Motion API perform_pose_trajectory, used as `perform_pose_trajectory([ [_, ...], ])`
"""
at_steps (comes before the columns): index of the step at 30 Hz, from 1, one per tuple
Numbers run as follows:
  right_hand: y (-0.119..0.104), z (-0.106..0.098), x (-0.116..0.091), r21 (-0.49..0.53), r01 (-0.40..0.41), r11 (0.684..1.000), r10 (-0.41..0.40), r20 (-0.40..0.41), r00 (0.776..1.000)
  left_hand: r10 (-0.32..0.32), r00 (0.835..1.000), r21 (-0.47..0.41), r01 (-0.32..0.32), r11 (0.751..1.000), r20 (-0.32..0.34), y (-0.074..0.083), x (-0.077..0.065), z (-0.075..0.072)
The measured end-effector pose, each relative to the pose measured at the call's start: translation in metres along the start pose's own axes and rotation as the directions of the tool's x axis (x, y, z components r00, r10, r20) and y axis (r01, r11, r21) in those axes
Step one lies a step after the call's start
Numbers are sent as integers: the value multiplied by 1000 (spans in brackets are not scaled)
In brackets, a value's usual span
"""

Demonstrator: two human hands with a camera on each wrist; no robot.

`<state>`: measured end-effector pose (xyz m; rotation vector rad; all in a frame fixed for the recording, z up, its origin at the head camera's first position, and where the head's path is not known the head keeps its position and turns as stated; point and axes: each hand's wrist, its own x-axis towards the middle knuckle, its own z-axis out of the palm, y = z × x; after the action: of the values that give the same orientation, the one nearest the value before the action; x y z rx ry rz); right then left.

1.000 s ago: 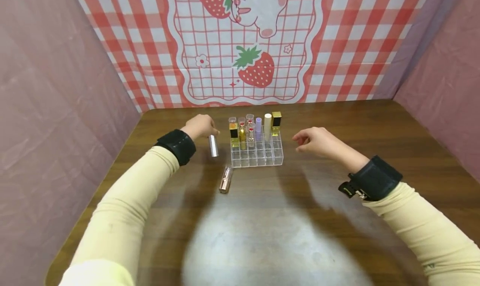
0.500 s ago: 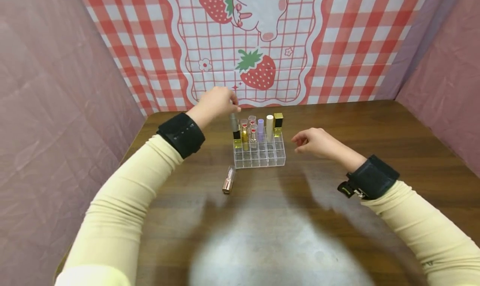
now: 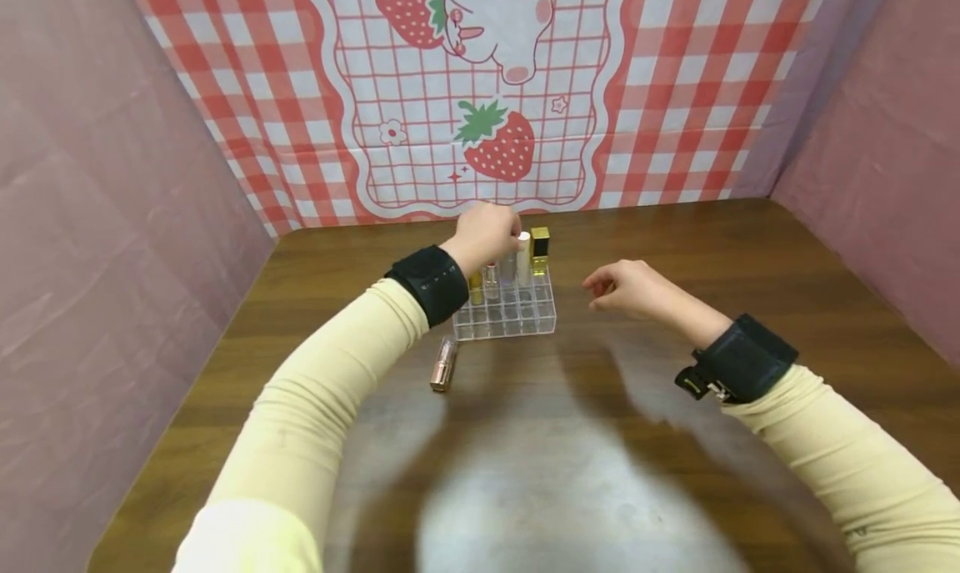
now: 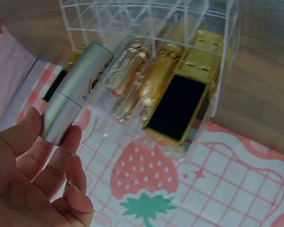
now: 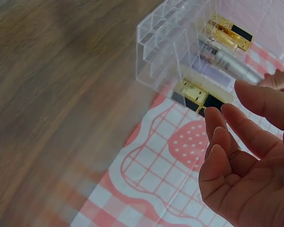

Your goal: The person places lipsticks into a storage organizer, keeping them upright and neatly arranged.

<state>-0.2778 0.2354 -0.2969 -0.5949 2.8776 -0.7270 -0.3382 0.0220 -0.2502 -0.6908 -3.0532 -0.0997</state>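
Observation:
My left hand (image 3: 487, 233) is over the back of a clear stepped lipstick organizer (image 3: 504, 329). Thumb and fingers pinch a silver lipstick tube (image 4: 76, 94) by one end; the left wrist view shows it beside the upright lipsticks in the rack. Whether it touches the rack I cannot tell. To the right of the organizer my right hand (image 3: 628, 288) hovers with loosely bent fingers and holds nothing. The rack bears a white tube (image 3: 523, 264), a gold-and-black lipstick (image 3: 540, 249) and several others, partly hidden behind my left hand and wrist.
A rose-gold lipstick (image 3: 444, 364) lies on the wooden table (image 3: 570, 439) in front of the organizer's left corner. Behind the table hangs a red-checked strawberry cloth (image 3: 675, 98). Pink cloth walls (image 3: 112, 223) stand at both sides.
My left hand has lifted the silver lipstick tube from left of the organizer and carried it up and rightward over the back rows. My right hand has stayed nearly still.

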Motion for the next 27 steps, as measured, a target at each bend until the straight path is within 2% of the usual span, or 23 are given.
perform_pose_trajectory([
  [4, 2, -1, 0, -2, 7, 1000, -7, -1, 1000, -12, 1000, 11, 12, 1000, -11, -6, 1, 9],
  [9, 5, 0, -1, -4, 17, 1000, -17, -5, 1000, 26, 998, 31, -24, 999, -62, -8, 3, 17],
  [13, 7, 2, 0, -5, 25, 1000, -25, -6, 1000, 47, 996, 53, -43, 998, -69, -6, 3, 21],
  [19, 10, 4, 0, 4, 16, 1000, -16, 2, 1000, 17, 998, 67, -12, 998, -67, -7, 6, 24],
  [21, 10, 5, 0, 12, 12, 1000, -12, 8, 1000, 10, 997, 83, -4, 997, -77, -7, 7, 26],
  [27, 14, 8, -1, 25, -2, 1000, 1, 20, 1000, 45, 989, 165, -21, 986, -143, -3, 9, 28],
])
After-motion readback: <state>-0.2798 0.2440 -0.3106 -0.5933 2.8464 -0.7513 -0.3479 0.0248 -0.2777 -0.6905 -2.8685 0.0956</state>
